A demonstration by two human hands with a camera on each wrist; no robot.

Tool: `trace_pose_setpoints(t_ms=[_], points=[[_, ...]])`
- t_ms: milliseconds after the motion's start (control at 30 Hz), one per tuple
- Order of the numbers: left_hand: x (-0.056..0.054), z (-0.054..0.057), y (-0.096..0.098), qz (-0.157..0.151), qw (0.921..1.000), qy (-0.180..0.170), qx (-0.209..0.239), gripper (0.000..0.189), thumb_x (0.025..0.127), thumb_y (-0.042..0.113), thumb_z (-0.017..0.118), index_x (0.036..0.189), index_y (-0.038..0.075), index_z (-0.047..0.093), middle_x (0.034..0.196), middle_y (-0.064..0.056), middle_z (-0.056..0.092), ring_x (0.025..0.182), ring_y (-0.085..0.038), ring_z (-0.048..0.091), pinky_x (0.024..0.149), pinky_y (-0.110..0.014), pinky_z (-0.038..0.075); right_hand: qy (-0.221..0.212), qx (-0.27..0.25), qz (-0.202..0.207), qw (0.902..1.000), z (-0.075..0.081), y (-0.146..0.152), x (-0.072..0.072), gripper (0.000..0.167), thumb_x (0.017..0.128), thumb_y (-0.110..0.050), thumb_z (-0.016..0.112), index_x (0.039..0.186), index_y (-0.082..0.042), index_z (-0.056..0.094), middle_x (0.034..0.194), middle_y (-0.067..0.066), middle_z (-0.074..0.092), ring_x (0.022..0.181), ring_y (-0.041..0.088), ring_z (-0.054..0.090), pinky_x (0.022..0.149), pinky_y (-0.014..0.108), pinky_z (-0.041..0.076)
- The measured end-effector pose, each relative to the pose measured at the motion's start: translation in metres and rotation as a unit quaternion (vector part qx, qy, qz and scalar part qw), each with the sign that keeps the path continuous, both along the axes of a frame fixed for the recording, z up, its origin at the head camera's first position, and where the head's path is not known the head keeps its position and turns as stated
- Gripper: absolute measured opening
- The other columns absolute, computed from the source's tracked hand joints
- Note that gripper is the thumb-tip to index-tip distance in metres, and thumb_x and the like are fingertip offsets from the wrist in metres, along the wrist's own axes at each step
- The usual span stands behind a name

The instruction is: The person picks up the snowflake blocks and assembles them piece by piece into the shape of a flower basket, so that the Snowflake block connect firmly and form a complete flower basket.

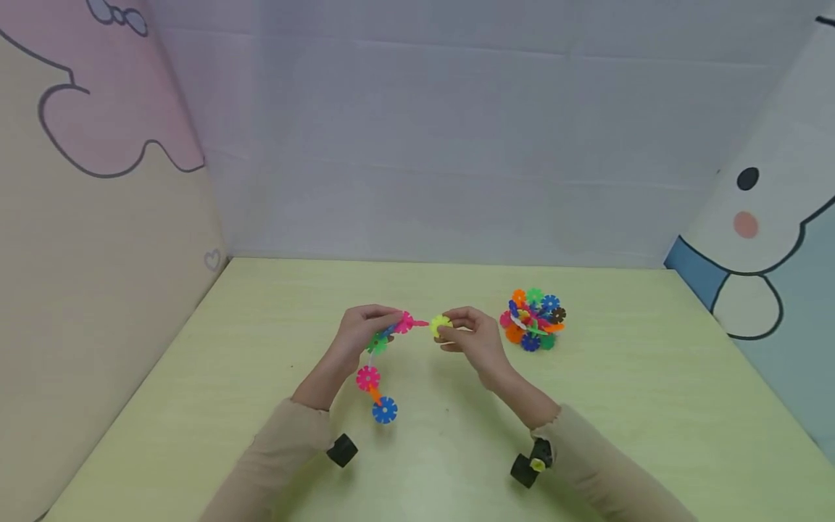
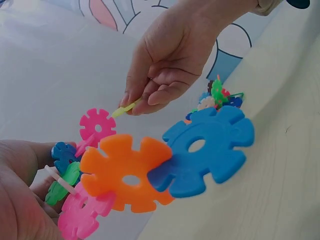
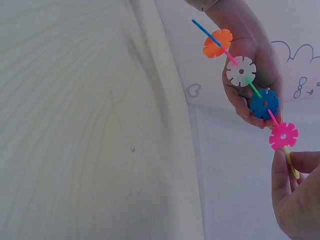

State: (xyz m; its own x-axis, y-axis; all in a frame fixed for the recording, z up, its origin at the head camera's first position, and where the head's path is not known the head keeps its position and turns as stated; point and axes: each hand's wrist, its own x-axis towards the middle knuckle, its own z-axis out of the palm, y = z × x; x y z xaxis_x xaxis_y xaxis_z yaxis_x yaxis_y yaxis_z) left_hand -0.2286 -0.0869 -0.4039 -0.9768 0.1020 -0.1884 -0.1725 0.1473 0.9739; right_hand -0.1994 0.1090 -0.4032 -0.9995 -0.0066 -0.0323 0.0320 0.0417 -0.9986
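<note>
My left hand (image 1: 357,332) grips a chain of slotted snowflake discs near its upper end. The chain hangs down past the fingers to an orange disc (image 2: 125,175) and a blue disc (image 2: 207,150) at its lower end; a white disc (image 3: 241,71) sits midway. At the upper end is a pink disc (image 3: 283,136). Between thumb and fingers, my right hand (image 1: 481,344) pinches a yellow snowflake disc (image 1: 440,322), edge-on in the right wrist view. Its edge meets the pink disc's rim; whether the slots are joined I cannot tell.
A pile of multicoloured snowflake discs (image 1: 533,319) lies on the pale table (image 1: 626,406), right of my right hand. Black wrist devices (image 1: 342,450) show beneath both sleeves. A light cloth wall (image 1: 424,145) stands behind the table, with cartoon-printed panels at both sides.
</note>
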Motion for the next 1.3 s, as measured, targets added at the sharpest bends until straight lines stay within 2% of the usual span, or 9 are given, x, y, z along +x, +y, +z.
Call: trace_pose_setpoints(t_ms=[167, 467, 667, 767, 867, 1033, 1133, 1200, 1300], points=[[-0.002, -0.001, 0.013, -0.004, 1.0, 0.003, 0.002, 0.029, 0.083, 0.025, 0.067, 0.102, 0.005, 0.067, 0.095, -0.007, 0.064, 0.085, -0.027, 0.062, 0.074, -0.028, 0.052, 0.008, 0.006, -0.009, 0.9999, -0.001, 0.005, 0.0, 0.022, 0.082, -0.002, 0.064, 0.103, 0.003, 0.059, 0.084, 0.013, 0.06, 0.075, 0.023, 0.068, 0.068, 0.035, 0.055], [0.001, 0.0, 0.026, 0.018, 0.9985, 0.035, 0.038, 0.018, 0.08, 0.013, 0.069, 0.091, -0.001, 0.069, 0.085, -0.007, 0.066, 0.072, -0.013, 0.062, 0.077, -0.033, 0.053, 0.003, 0.005, -0.014, 0.9999, 0.0, 0.009, 0.002, 0.021, 0.079, 0.006, 0.064, 0.1, 0.009, 0.061, 0.08, 0.013, 0.061, 0.068, 0.02, 0.068, 0.064, 0.032, 0.055], [0.006, 0.0, 0.032, 0.018, 0.9981, 0.058, 0.012, 0.017, 0.079, 0.014, 0.07, 0.089, 0.0, 0.07, 0.085, -0.006, 0.067, 0.075, -0.016, 0.063, 0.076, -0.032, 0.053, -0.003, -0.002, -0.021, 0.9998, -0.004, 0.01, 0.002, 0.02, 0.08, 0.007, 0.063, 0.099, 0.01, 0.06, 0.08, 0.014, 0.061, 0.068, 0.021, 0.068, 0.062, 0.029, 0.055], [0.004, -0.001, 0.029, 0.002, 0.9978, 0.065, -0.009, 0.021, 0.081, 0.02, 0.068, 0.094, 0.003, 0.069, 0.088, -0.006, 0.067, 0.081, -0.022, 0.063, 0.076, -0.033, 0.053, -0.012, -0.022, -0.015, 0.9996, -0.004, 0.011, 0.001, 0.021, 0.082, 0.005, 0.061, 0.102, 0.009, 0.057, 0.082, 0.012, 0.059, 0.069, 0.019, 0.068, 0.063, 0.028, 0.055], [0.0, -0.002, 0.02, -0.023, 0.9975, 0.062, -0.025, 0.03, 0.085, 0.029, 0.063, 0.107, 0.008, 0.066, 0.099, -0.005, 0.066, 0.094, -0.023, 0.061, 0.085, -0.036, 0.049, -0.013, -0.041, -0.015, 0.9989, -0.003, 0.012, -0.001, 0.022, 0.084, 0.003, 0.06, 0.104, 0.007, 0.053, 0.084, 0.009, 0.057, 0.07, 0.016, 0.067, 0.065, 0.026, 0.054], [-0.002, -0.01, -0.001, -0.096, 0.9946, 0.036, -0.017, 0.048, 0.087, 0.032, 0.06, 0.129, 0.011, 0.049, 0.12, -0.009, 0.058, 0.109, -0.026, 0.056, 0.092, -0.039, 0.045, 0.0, -0.099, -0.047, 0.994, -0.001, 0.019, -0.004, 0.02, 0.086, 0.004, 0.056, 0.104, 0.005, 0.049, 0.082, 0.007, 0.055, 0.07, 0.013, 0.067, 0.067, 0.025, 0.054], [0.0, -0.014, -0.01, -0.141, 0.9894, 0.03, -0.011, 0.053, 0.086, 0.024, 0.062, 0.132, 0.006, 0.043, 0.116, -0.013, 0.06, 0.105, -0.03, 0.058, 0.088, -0.038, 0.048, 0.0, -0.124, -0.051, 0.991, -0.003, 0.023, -0.005, 0.019, 0.087, 0.005, 0.055, 0.104, 0.003, 0.047, 0.082, 0.007, 0.053, 0.073, 0.015, 0.068, 0.069, 0.026, 0.054], [0.0, -0.016, -0.012, -0.156, 0.987, 0.038, -0.003, 0.052, 0.086, 0.017, 0.062, 0.132, 0.002, 0.042, 0.112, -0.015, 0.063, 0.104, -0.033, 0.058, 0.085, -0.036, 0.05, -0.007, -0.109, -0.03, 0.9935, -0.005, 0.026, -0.005, 0.023, 0.087, 0.003, 0.055, 0.107, 0.002, 0.044, 0.087, 0.01, 0.054, 0.077, 0.017, 0.068, 0.071, 0.027, 0.053], [-0.002, -0.015, -0.015, -0.151, 0.9867, 0.06, -0.006, 0.041, 0.087, 0.012, 0.06, 0.125, 0.0, 0.049, 0.104, -0.015, 0.065, 0.101, -0.034, 0.059, 0.082, -0.033, 0.051, -0.007, -0.048, 0.039, 0.9981, -0.011, 0.033, -0.005, 0.04, 0.087, -0.002, 0.058, 0.122, -0.003, 0.04, 0.105, 0.019, 0.054, 0.088, 0.024, 0.066, 0.078, 0.034, 0.052]])
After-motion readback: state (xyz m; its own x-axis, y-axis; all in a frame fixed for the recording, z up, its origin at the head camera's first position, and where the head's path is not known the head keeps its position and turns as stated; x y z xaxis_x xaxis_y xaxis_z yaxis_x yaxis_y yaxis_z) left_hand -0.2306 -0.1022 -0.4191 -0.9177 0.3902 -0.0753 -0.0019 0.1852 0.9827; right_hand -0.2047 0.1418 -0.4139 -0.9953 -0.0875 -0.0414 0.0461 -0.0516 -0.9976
